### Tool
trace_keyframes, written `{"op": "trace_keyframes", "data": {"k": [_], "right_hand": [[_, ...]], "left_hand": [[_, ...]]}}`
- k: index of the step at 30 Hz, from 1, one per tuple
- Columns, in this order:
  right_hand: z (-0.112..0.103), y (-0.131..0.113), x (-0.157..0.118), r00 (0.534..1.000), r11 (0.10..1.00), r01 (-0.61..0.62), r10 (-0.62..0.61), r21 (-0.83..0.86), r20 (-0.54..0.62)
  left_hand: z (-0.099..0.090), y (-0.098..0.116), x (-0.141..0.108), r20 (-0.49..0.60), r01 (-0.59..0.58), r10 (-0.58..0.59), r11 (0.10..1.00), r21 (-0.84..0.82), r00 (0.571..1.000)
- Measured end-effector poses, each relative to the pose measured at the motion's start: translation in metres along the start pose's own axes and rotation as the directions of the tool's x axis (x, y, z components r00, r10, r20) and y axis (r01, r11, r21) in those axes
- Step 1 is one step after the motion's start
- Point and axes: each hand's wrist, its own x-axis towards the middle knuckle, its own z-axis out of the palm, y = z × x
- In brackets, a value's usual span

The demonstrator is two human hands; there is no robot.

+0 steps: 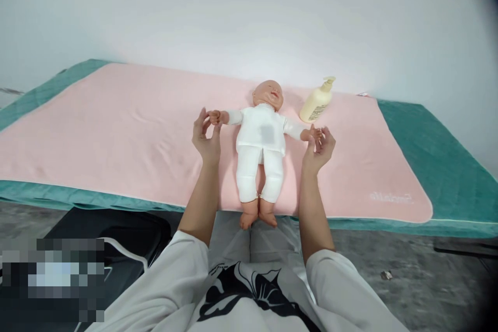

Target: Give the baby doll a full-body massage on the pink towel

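A baby doll lies on its back on a pink mat, head toward the wall and bare feet over the mat's front edge. Its body is white cloth with a grey square on the chest, and its arms are spread wide. My left hand has its thumb and fingers closed round the doll's hand on the left. On the other side, my right hand grips the doll's other hand between thumb and fingers. A cream pump bottle stands tilted in view beside the doll's head, beyond my right hand.
Under the pink mat is a green padded cover on the table, set against a white wall. A black chair stands below the front edge at left. A small scrap lies on the grey floor at right.
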Motion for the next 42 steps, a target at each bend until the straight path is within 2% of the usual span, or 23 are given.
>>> {"op": "trace_keyframes", "data": {"k": [3,6,9,12,17,22,25,29,34,39,42], "right_hand": [[-0.006,-0.001,0.005,0.987,0.985,-0.147,0.141,-0.087,-0.075],[-0.012,0.003,0.009,0.961,0.953,-0.268,0.254,-0.139,-0.111],[-0.018,0.010,0.012,0.938,0.924,-0.343,0.329,-0.166,-0.108],[-0.022,0.015,0.014,0.919,0.895,-0.393,0.383,-0.210,-0.088],[-0.028,0.026,0.018,0.916,0.847,-0.395,0.391,-0.355,-0.088],[-0.029,0.036,0.019,0.939,0.817,-0.325,0.339,-0.477,-0.059],[-0.028,0.035,0.017,0.942,0.826,-0.318,0.330,-0.464,-0.060],[-0.028,0.032,0.016,0.937,0.867,-0.344,0.344,-0.360,-0.067],[-0.023,0.024,0.013,0.965,0.945,-0.262,0.253,-0.198,-0.068],[-0.005,0.005,-0.002,0.997,0.992,-0.066,0.061,-0.104,-0.056],[0.004,-0.004,-0.013,0.997,0.997,0.069,-0.068,-0.032,0.039]], "left_hand": [[-0.005,-0.007,0.006,-0.065,0.090,-0.086,0.994,0.061,0.994],[-0.009,-0.014,0.009,-0.124,0.222,-0.211,0.972,0.084,0.970],[-0.015,-0.022,0.011,-0.151,0.372,-0.354,0.922,0.111,0.923],[-0.021,-0.032,0.012,-0.144,0.446,-0.425,0.873,0.197,0.894],[-0.030,-0.060,0.013,-0.166,0.434,-0.402,0.851,0.297,0.901],[-0.033,-0.084,0.012,-0.059,0.258,-0.252,0.919,0.298,0.966],[-0.034,-0.087,0.011,-0.035,0.211,-0.211,0.924,0.319,0.977],[-0.035,-0.079,0.012,-0.081,0.217,-0.202,0.911,0.351,0.976],[-0.025,-0.047,0.016,-0.102,0.218,-0.198,0.942,0.257,0.975],[-0.006,-0.010,0.008,-0.044,0.056,-0.051,0.991,0.124,0.998],[0.003,0.004,-0.002,0.011,-0.075,0.075,0.993,0.090,0.997]]}}
